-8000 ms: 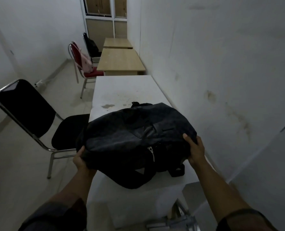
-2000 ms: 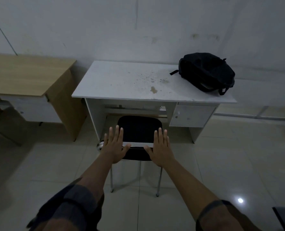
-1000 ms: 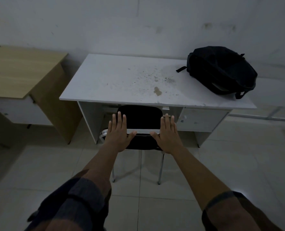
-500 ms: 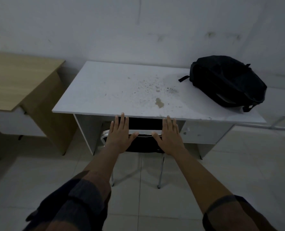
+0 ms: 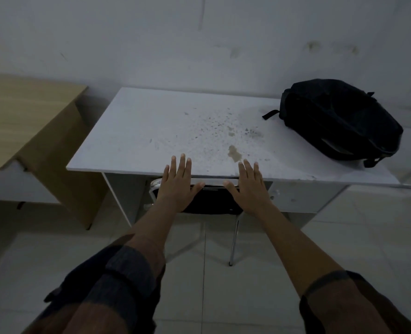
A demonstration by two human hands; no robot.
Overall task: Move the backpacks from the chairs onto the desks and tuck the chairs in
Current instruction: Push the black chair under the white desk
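The black backpack point(image 5: 341, 119) lies flat on the right end of the white desk point(image 5: 151, 131), near the back wall. It is a soft, dark fabric bag, slumped and rounded, with a short strap sticking out toward the middle of the desk and another loop hanging at its near right corner by the desk's front edge. Its long axis runs diagonally, from the far left to the near right of the desk top.

The black chair point(image 5: 211, 201) with its chrome frame stands under the desk, its backrest just at the front edge and its thin metal legs on the tiled floor point(image 5: 332, 237). The left hand point(image 5: 176, 186) and the right hand point(image 5: 249, 189) lie flat against the top of the backrest, fingers straight and spread, thumbs pointing inward; each grip is wide and closes around nothing. The fingertips reach over the desk's front edge.

A wooden desk point(image 5: 19, 112) stands just beside the white one, to the left.
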